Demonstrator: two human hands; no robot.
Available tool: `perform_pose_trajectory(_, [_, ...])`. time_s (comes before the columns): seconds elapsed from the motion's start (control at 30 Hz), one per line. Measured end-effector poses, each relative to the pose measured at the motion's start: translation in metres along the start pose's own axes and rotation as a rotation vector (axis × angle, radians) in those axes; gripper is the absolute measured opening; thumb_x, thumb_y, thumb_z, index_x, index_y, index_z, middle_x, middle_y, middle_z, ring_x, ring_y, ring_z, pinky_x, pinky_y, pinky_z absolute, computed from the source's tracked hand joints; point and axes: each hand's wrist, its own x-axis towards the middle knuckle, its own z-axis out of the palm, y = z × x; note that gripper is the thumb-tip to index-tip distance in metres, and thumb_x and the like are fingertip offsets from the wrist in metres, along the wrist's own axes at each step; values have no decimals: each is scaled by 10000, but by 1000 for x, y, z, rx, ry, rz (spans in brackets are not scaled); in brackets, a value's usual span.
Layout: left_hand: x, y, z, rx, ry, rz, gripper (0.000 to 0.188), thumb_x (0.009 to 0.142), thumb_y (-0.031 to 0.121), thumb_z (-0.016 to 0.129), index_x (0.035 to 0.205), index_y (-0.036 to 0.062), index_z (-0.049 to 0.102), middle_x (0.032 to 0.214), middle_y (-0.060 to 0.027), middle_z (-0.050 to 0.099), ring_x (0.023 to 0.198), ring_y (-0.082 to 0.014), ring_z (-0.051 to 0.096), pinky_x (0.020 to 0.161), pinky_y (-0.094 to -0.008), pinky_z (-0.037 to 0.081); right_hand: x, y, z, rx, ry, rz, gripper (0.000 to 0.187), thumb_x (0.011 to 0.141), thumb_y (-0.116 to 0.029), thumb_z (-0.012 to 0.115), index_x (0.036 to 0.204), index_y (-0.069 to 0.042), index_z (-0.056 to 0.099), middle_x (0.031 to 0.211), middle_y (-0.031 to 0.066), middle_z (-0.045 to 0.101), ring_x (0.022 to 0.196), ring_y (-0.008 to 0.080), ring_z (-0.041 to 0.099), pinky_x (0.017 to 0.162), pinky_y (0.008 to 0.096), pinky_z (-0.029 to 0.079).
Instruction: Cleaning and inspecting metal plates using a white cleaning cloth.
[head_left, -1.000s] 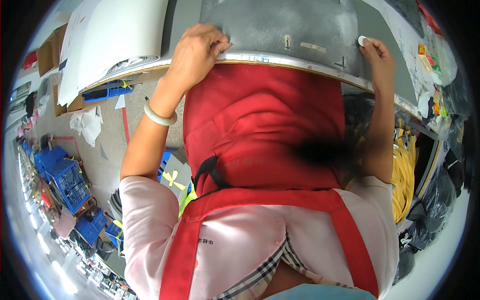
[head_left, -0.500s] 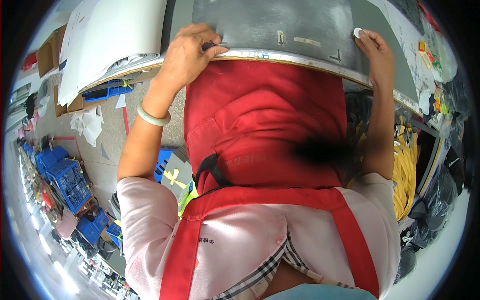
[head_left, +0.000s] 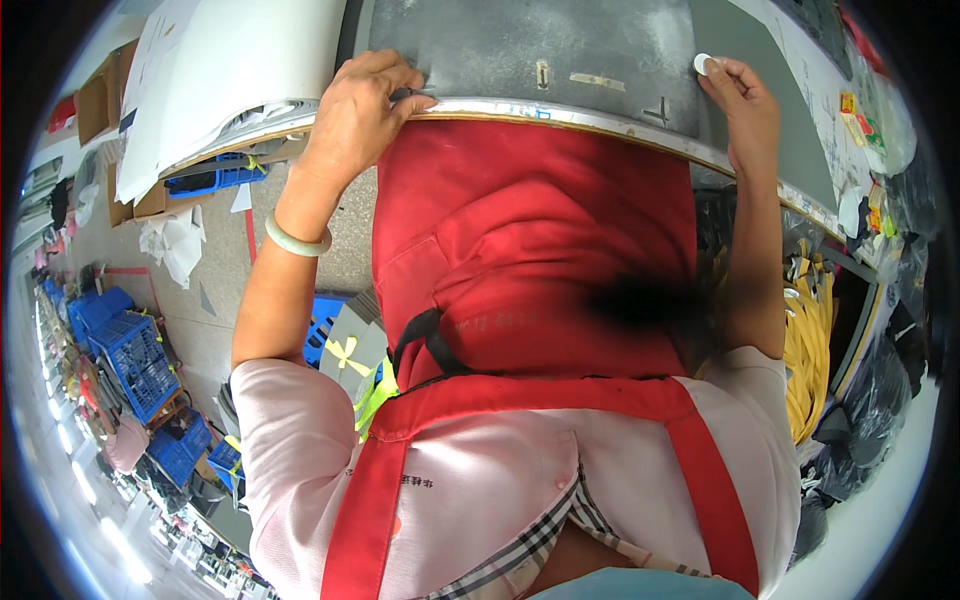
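Note:
A dark grey, scuffed template sheet (head_left: 480, 50) lies over a plain grey sheet (head_left: 740, 60) at the table's front edge. It has a small slot, a strip of tape and an angled mark. At its near left corner my left hand (head_left: 362, 115) is closed, thumb and fingers pinched on the sheet's edge; the fingertips are partly hidden. My right hand (head_left: 745, 105) pinches a small white disc, like tailor's chalk (head_left: 702, 64), between thumb and fingers beside the sheet's right edge.
White paper layers (head_left: 225, 80) curl over the table edge at left. Small coloured packets (head_left: 855, 120) and clear plastic lie at right. Below the table are yellow straps (head_left: 808, 340) and black plastic bags (head_left: 880, 400). Blue crates (head_left: 135, 365) stand at left.
The dark template sheet has slid slightly left. Both my hands have shifted left with it, the left still pinching the edge and the right still holding the chalk.

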Motion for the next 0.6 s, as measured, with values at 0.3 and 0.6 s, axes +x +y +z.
perform_pose_trajectory(0.3, [-4, 1, 0, 53, 43, -4, 258, 801, 212, 801, 924, 2, 716, 947, -95, 654, 883, -301, 638, 768, -388, 536, 0, -1, 6, -6, -6, 15, 250, 952, -157, 722, 1121, 26, 692, 1023, 44, 692, 950, 112, 638, 901, 249, 508])
perform_pose_trajectory(0.6, [-4, 0, 4, 57, 71, -15, 231, 781, 215, 798, 878, 25, 709, 899, -73, 649, 900, -289, 622, 796, -391, 518, -2, -1, 7, -96, -5, 21, 225, 972, -127, 688, 1129, 35, 682, 1087, 80, 695, 1012, 139, 662, 974, 290, 542])
